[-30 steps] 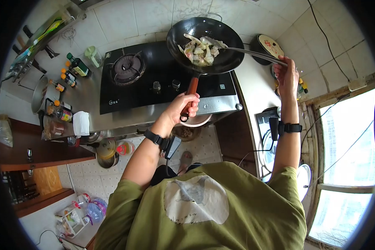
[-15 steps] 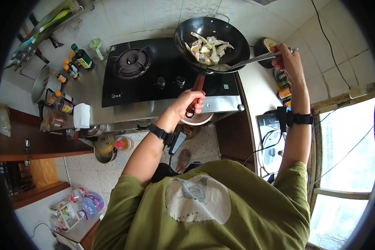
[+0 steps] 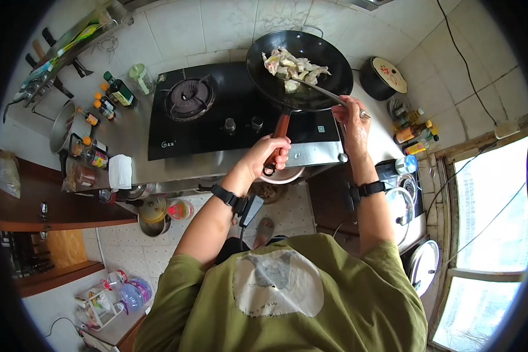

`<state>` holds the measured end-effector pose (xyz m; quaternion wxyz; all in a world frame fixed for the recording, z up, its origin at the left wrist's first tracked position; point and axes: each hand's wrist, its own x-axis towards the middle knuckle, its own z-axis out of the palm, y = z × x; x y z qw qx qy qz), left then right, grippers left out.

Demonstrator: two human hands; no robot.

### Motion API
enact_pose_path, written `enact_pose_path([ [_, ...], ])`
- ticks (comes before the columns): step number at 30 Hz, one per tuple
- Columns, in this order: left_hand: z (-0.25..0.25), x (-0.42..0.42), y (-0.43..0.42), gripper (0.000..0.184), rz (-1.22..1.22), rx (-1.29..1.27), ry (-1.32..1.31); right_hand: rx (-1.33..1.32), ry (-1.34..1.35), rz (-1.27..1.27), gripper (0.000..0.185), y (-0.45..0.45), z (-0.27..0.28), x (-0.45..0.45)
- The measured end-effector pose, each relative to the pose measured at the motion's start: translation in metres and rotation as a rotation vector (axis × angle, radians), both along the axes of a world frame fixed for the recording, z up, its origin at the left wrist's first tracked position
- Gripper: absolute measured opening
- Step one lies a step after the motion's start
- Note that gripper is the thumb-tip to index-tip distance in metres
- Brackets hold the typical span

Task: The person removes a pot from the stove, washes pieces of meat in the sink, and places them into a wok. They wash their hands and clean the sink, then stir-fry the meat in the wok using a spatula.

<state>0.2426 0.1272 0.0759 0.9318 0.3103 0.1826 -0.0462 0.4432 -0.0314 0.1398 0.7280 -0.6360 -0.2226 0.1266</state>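
A black wok (image 3: 329, 54) rests over the right side of the black gas stove (image 3: 211, 79), with pale meat pieces (image 3: 302, 66) in it. My left hand (image 3: 269, 154) is wrapped round the wok's reddish-brown wooden handle (image 3: 281, 126). In my right hand (image 3: 353, 120) is the upper part of a long metal spatula (image 3: 324, 91), which slants down and left into the wok. The spatula's head is among the meat and mostly hidden by it.
Beside the wok stands a black lidded pot (image 3: 383, 78). Bottles (image 3: 412, 132) line the right counter, near a glass lid (image 3: 398, 214). More bottles (image 3: 118, 92) and a white cloth or tissue pack (image 3: 121, 171) are left of the stove. A bare burner (image 3: 189, 98) is at the stove's left.
My right hand has moved left and down, nearer the wok's right rim. The spatula head has gone from the wok's near edge into the meat, which is pushed together. My left hand keeps its hold.
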Motion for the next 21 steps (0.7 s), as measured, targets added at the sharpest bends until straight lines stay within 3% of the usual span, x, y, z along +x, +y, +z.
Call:
enact_pose_path([
  [11,0.001,0.0,-0.001,0.021,-0.01,-0.04,-0.024,-0.17,-0.325,0.086,0.026,-0.019,0.01,-0.021],
  [17,-0.003,0.001,0.0,0.02,-0.005,-0.035,-0.02,-0.302,-0.506,0.18,0.015,-0.031,0.024,-0.049],
  [19,-0.004,0.001,0.0,0.02,-0.016,-0.043,-0.018,-0.422,-0.839,0.254,0.009,-0.033,0.04,-0.063],
  [21,-0.002,0.0,-0.001,0.02,-0.003,-0.034,-0.008,-0.397,-0.902,0.254,0.012,-0.036,0.051,-0.073],
])
